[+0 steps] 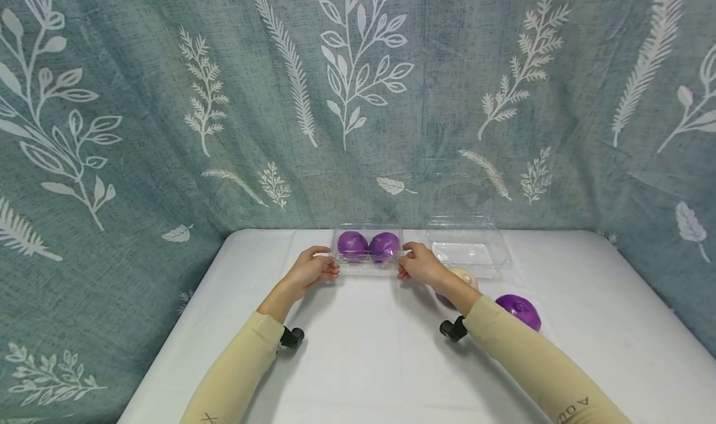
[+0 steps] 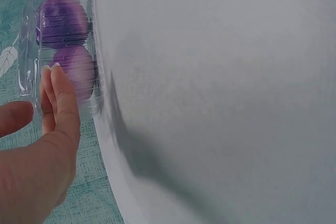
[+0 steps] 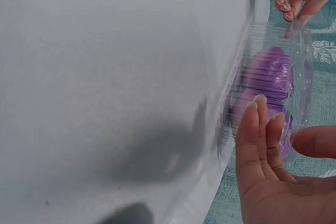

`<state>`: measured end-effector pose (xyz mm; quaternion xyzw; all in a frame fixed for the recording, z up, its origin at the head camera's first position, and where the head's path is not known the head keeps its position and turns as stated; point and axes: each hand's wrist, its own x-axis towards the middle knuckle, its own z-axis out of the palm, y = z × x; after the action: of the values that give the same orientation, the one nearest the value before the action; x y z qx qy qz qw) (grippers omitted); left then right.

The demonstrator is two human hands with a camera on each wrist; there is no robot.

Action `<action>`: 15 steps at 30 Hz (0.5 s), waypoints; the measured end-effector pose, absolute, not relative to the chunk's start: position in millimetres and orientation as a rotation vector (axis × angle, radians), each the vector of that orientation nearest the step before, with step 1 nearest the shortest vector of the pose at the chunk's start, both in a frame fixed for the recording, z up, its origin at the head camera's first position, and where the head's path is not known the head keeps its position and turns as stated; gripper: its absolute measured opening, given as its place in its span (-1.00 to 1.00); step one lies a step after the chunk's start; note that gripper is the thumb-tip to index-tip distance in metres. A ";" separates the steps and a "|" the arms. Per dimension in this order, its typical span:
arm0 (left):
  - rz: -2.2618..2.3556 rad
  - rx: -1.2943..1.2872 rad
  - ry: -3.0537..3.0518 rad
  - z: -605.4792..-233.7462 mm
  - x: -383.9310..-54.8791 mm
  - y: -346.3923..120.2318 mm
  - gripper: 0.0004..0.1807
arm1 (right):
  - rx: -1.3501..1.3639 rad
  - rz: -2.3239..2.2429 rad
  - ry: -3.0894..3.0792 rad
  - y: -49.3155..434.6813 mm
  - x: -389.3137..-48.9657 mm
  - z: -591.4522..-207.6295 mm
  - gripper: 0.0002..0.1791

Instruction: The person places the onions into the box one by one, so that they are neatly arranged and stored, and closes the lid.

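Patterned curtain (image 1: pixel 436 101) hangs behind a white-covered bench (image 1: pixel 358 349). At the bench's far edge stands a clear container (image 1: pixel 358 270) with two purple round items (image 1: pixel 353 245) side by side within it. The left hand (image 1: pixel 310 268) and right hand (image 1: pixel 421 265) each grip one end: thumb at the rim, fingers (image 2: pixel 65 100) slightly bent against the ribbed front wall. Whether the lid is fastened cannot be told.

To the right stands a second container (image 1: pixel 461 254). A pale round item (image 1: pixel 465 277) and a loose purple item (image 1: pixel 519 311) lie partly behind the right arm.

Risks, as judged: unequal squeezing could buckle the thin plastic or spring the rim; a fingertip hold on smooth walls could slip; pushing away could carry the container over the edge; a low sweep of the right arm could roll the loose items.
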<state>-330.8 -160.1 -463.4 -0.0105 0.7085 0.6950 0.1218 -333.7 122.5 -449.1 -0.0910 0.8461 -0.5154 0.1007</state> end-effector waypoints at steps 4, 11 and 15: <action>2.042 -0.031 2.066 -464.8 -331.2 -160.6 -0.48 | -0.253 -1.540 2.470 121.8 -333.7 -447.8 -0.45; 2.062 -0.032 2.053 -465.7 -330.3 -159.6 -0.48 | -0.241 -1.556 2.448 122.4 -337.2 -447.1 -0.44; 2.069 -0.033 2.046 -464.2 -329.2 -158.6 -0.48 | -0.241 -1.568 2.434 123.0 -339.2 -447.1 -0.43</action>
<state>-329.2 -158.6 -464.2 -0.0113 0.6984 0.7062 0.1156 -339.2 123.0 -447.1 -0.0823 0.8319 -0.5360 0.1177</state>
